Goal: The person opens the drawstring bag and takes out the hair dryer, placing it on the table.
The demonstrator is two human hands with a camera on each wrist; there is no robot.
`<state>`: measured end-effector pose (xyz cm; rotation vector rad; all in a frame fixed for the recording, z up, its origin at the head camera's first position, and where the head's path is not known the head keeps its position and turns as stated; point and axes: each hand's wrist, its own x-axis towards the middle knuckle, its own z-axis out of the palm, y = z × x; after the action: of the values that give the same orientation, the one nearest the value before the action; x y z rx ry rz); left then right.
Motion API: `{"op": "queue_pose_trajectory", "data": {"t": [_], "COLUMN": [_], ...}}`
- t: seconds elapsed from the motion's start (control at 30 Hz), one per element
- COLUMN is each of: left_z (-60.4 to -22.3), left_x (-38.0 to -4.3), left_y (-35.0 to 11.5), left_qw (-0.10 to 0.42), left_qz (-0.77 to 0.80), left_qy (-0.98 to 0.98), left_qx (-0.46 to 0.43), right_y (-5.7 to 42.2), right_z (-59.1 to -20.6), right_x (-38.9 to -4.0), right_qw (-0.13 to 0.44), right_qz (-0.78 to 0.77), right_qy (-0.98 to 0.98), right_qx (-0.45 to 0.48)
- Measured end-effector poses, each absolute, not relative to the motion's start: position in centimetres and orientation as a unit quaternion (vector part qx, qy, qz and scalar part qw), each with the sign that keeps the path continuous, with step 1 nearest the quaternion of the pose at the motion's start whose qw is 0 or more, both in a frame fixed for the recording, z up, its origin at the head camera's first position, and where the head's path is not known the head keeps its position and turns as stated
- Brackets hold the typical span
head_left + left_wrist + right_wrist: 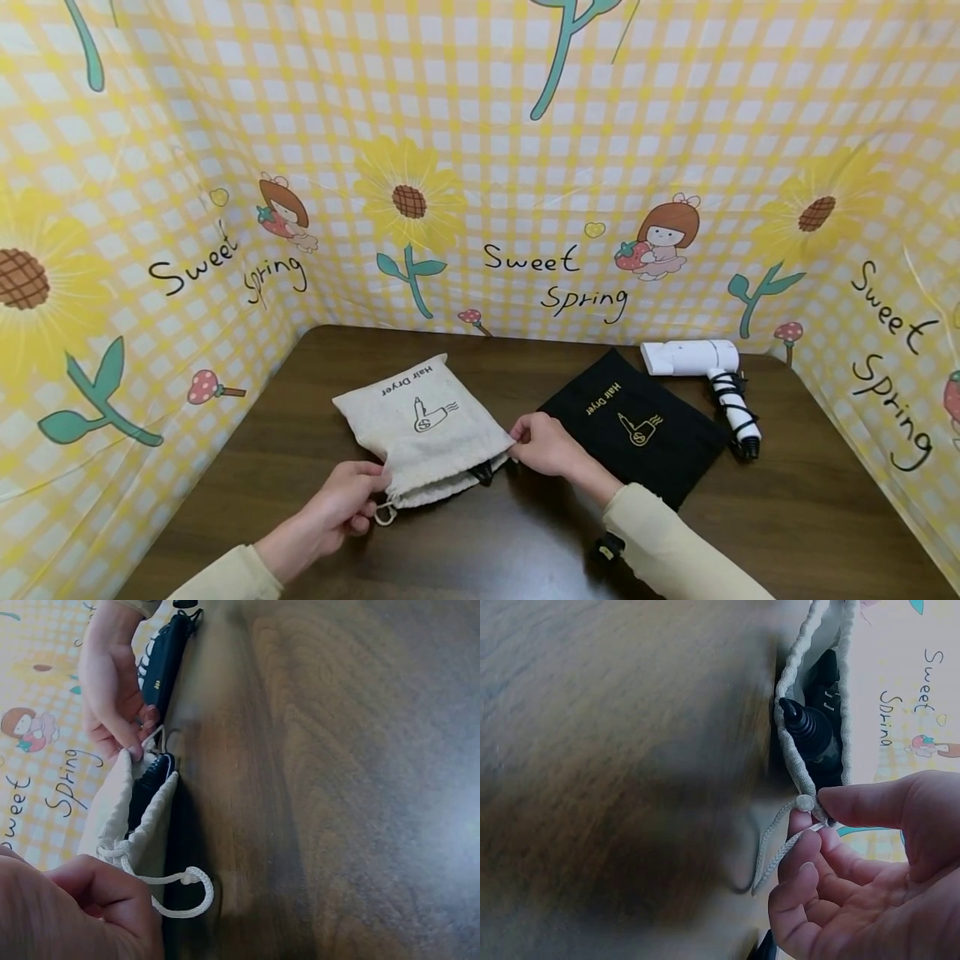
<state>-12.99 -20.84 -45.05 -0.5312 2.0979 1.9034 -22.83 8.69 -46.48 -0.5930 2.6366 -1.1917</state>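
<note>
A cream drawstring bag, printed "Hair Dryer", lies on the table with its mouth toward me, partly open. My left hand pinches the left corner of the mouth, beside a drawstring loop. At the opposite corner my right hand pinches the edge between thumb and fingers, with another cord loop hanging there. Inside the mouth sits a black object with a ribbed, tapered end and what looks like a wound cord; the rest of it is hidden by the cloth.
Right of the cream bag lies a black "Hair Dryer" bag, partly under my right forearm. A white hair dryer with black cord wound round its handle lies at the back right. Printed checked cloth walls the brown table.
</note>
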Motion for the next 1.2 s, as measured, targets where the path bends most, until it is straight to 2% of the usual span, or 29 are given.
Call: {"op": "queue_pose_trajectory", "data": {"t": [0.4, 0.87, 1.2], "left_z": [-45.1, -45.8, -46.0], "left_x": [-13.9, -14.4, -14.1], "left_y": [-22.0, -23.2, -23.7], "left_qw": [0.156, 0.117, 0.118], "left_qz": [0.66, 0.649, 0.646], "left_qy": [0.703, 0.726, 0.728], "left_qx": [-0.216, -0.195, -0.196], "right_y": [8.5, 8.9, 9.1], "right_z": [-46.6, -46.7, -46.6], "right_x": [-23.1, -23.3, -23.3], "right_qw": [0.1, 0.1, 0.092], "right_qz": [-0.399, -0.404, -0.406], "right_qy": [0.888, 0.888, 0.888], "right_qx": [-0.203, -0.195, -0.195]}}
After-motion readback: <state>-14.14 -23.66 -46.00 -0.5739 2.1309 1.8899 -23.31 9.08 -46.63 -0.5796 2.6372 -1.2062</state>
